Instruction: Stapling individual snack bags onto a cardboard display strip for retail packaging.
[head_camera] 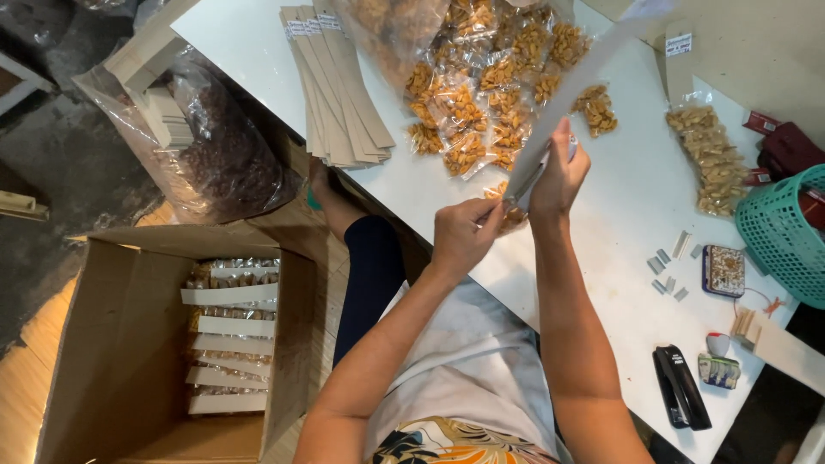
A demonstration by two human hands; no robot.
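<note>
My left hand (pixel 464 232) pinches a small clear bag of orange snacks (pixel 507 210) at the edge of the white table (pixel 636 189). My right hand (pixel 560 172) grips a long grey card strip (pixel 584 73) that slants up to the right, its lower end meeting the small bag between my two hands. Behind my hands lies a heap of small snack bags (pixel 481 94). A stack of brown card strips (pixel 339 94) lies to the left of the heap.
An open cardboard box (pixel 129 344) on the floor at left holds carded snack strips. A big bag of brown snacks (pixel 223 146) leans by the table. A black stapler (pixel 681 388), staple bars (pixel 666 271), a patterned tin (pixel 724 271), a long nut bag (pixel 709 155) and a teal basket (pixel 786 232) sit at right.
</note>
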